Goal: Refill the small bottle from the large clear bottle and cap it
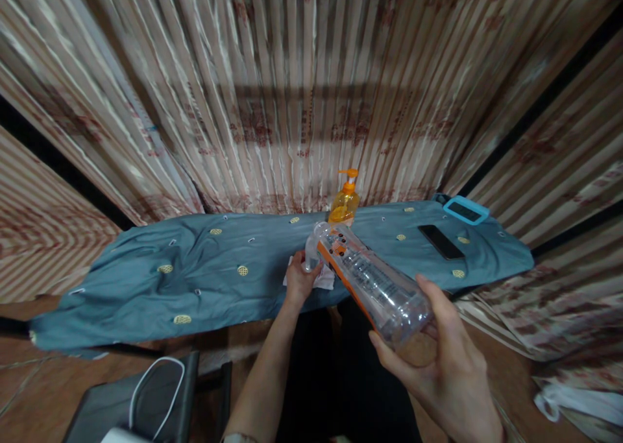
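My right hand grips the base of a clear plastic bottle with an orange label, held tilted with its neck pointing away to the left. My left hand is at the bottle's mouth, fingers closed around its cap, resting near a white tissue on the blue cloth that covers the table. An orange pump bottle stands upright just behind the clear bottle.
A black phone lies on the cloth at right, with a light-blue-framed device at the far right corner. Striped curtains hang close behind. A dark chair with a white cable sits at lower left.
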The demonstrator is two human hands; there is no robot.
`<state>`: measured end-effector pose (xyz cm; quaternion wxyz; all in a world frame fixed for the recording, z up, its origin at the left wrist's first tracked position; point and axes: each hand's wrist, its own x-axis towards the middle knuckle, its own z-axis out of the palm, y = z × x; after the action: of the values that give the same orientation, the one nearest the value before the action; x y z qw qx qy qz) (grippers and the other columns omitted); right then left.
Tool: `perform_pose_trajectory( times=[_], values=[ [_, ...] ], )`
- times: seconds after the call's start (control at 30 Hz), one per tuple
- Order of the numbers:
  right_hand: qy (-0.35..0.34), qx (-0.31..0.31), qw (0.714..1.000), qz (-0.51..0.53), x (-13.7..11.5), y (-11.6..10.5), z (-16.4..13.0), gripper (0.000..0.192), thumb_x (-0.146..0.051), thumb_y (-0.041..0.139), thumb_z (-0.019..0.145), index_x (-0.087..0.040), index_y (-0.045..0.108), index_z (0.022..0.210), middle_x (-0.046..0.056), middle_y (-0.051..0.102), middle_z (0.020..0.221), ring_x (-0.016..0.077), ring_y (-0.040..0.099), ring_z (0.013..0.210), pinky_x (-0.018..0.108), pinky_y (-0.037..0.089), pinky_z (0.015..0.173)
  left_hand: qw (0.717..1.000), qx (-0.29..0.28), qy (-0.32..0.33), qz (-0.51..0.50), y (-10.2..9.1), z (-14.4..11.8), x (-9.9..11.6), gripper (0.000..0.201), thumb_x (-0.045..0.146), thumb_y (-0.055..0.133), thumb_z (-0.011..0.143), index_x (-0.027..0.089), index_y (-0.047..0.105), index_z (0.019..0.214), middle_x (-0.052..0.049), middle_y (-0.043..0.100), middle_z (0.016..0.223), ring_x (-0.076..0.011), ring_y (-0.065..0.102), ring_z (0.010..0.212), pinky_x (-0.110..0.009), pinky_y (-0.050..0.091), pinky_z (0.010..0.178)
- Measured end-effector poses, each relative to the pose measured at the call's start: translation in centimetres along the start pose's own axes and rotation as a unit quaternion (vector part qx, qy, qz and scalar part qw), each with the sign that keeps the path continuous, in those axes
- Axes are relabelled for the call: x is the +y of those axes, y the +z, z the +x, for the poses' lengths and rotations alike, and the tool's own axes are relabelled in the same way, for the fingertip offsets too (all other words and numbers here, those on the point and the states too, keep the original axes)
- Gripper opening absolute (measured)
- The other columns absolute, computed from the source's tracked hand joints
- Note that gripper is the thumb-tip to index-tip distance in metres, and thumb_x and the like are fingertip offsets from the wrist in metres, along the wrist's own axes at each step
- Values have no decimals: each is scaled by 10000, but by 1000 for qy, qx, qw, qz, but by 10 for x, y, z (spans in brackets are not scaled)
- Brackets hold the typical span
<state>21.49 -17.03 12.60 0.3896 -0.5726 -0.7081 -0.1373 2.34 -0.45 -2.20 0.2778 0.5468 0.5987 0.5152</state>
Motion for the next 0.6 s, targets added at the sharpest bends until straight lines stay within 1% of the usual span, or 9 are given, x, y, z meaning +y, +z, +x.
perform_pose_trajectory(
  times=[0.27, 0.6],
  values=[
    [0, -10, 1000, 2, 1, -1, -1, 801, -442, 675, 776, -105, 353, 1427, 165, 575, 1309, 273, 606, 1166, 395, 554, 944, 1000, -6, -2, 0, 1, 0, 1, 366, 311, 753, 667, 183, 600, 973, -52, 688, 931, -194, 641, 860, -300, 480, 793],
    [0, -8, 1000, 6, 0, -1, 2, 773, -436, 660, 790, -116, 358, 1426, 166, 584, 1297, 281, 601, 1173, 416, 551, 949, 1000, -2, -2, 4, 1, 1, 0, 366, 313, 763, 655, 187, 602, 959, -51, 697, 920, -204, 656, 852, -310, 494, 783]
  ],
)
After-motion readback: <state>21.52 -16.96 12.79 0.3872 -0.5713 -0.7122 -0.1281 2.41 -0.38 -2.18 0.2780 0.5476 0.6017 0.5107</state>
